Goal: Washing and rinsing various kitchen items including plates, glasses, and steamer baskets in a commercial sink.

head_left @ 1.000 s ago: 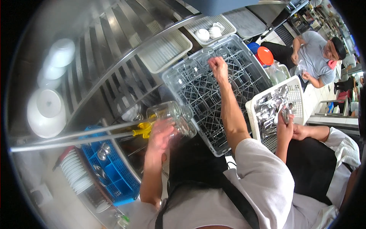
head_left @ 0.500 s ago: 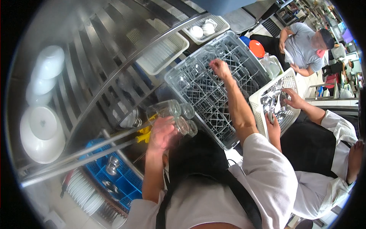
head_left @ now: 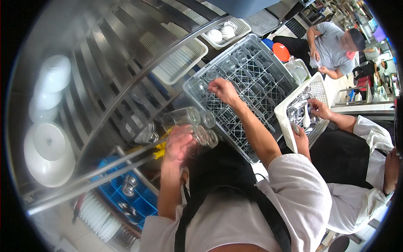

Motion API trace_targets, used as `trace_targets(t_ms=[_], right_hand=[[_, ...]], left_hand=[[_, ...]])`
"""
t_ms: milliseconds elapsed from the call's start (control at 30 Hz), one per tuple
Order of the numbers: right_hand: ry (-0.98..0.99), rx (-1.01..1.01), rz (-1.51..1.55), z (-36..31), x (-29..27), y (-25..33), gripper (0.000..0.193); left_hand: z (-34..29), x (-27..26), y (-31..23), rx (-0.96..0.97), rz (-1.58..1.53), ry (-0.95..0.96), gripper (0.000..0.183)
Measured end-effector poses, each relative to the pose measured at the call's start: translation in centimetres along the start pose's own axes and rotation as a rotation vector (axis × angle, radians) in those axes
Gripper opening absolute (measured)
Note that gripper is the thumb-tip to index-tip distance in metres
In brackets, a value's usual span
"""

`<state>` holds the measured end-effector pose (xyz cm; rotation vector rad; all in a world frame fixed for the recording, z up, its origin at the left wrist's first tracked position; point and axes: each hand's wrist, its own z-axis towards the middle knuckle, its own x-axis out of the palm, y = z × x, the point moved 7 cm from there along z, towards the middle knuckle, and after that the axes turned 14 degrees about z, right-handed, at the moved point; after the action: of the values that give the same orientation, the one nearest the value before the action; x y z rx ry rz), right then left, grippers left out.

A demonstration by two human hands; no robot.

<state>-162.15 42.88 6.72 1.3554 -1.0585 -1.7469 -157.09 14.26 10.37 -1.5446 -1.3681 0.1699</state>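
Observation:
My left hand, blurred, is closed around clear glasses bunched beside the metal rail; some of its fingers are hard to make out. Another clear glass lies just beyond it. Over the near-left part of a grey dishwasher rack is my right hand, its fingers bent together. Whether it grips anything is hidden. Close to its fingertips, a clear glass stands in the rack, and more glasses stand along the far-left side. The rest of the visible grid is bare wire dividers.
A co-worker at right handles cutlery in a white basket. White baskets sit beyond the rail, one with cups. White bowls and a dish are far left. A blue basket and stacked plates are lower left.
My right hand has moved left and slightly nearer across the rack, toward the glass in its left corner. My left hand stays by the glasses. The co-worker's hands shift slightly among the cutlery.

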Motion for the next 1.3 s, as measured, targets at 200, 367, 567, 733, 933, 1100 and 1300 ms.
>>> trace_targets(t_ms=[200, 367, 567, 733, 933, 1100, 1300], right_hand=[[0.091, -0.107, 0.014, 0.2, 1.6, 0.8, 0.041], [-0.174, 0.078, 0.463, -2.9, 1.6, -1.7, 0.024], [0.091, -0.162, 0.102, -2.5, 1.6, 1.6, 0.03], [0.096, 0.323, 0.296, -0.9, 0.1, -1.9, 0.028], [-0.014, 0.399, 1.76, -9.3, -4.9, 0.6, 0.04], [-0.362, 0.394, 1.438, -8.3, -8.9, -3.5, 0.041], [-0.018, 0.083, 0.03, -4.6, -8.2, -2.0, 0.05]], left_hand=[[1.6, 3.1, 0.0, 0.037, 0.044, 0.154, 0.028], [2.9, 6.8, -0.1, 0.137, 0.066, 0.22, 0.035], [4.2, 11.0, 1.4, 0.144, 0.046, 0.192, 0.035], [3.3, 10.5, 2.4, 0.11, 0.075, 0.143, 0.043], [8.0, 12.5, 2.9, 0.075, 0.27, 0.248, 0.031], [13.0, 16.1, 2.8, 0.036, 0.317, 0.458, 0.038], [13.5, 10.0, 1.6, -0.041, 0.091, 0.429, 0.046]])
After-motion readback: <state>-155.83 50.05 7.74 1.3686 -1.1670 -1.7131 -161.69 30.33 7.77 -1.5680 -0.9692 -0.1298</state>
